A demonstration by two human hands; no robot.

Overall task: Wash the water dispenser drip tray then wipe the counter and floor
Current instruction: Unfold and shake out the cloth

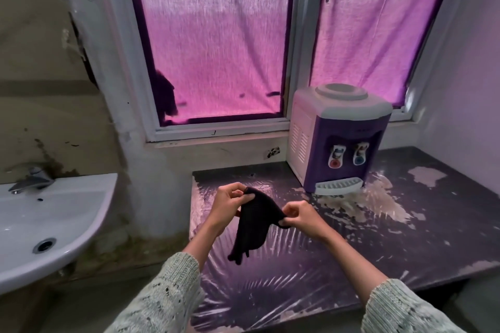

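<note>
- My left hand pinches one top corner of a dark cloth, thumb and fingers closed on the fabric.
- My right hand pinches the other top edge of the cloth, fingers curled tight on it.
- The cloth is stretched between my two hands and hangs down below them in a loose point, clear of the counter.
- Both hands are held above the near left part of the counter, with my knit sleeves pushed up my forearms.
- The counter is dark and glossy, with pale patches where the surface has peeled, thickest just in front of the dispenser.
- The dispenser stands at the back of the counter, beyond my right hand, against the window sill; it is white and purple with two taps on its front.
- The drip tray sits in place at the foot of the dispenser, under the taps, its pale slotted grille facing me.
- Behind it all, the window is covered by a pink curtain.
- To my left, apart from the counter, a white sink with a metal tap is fixed to the stained wall.
</note>
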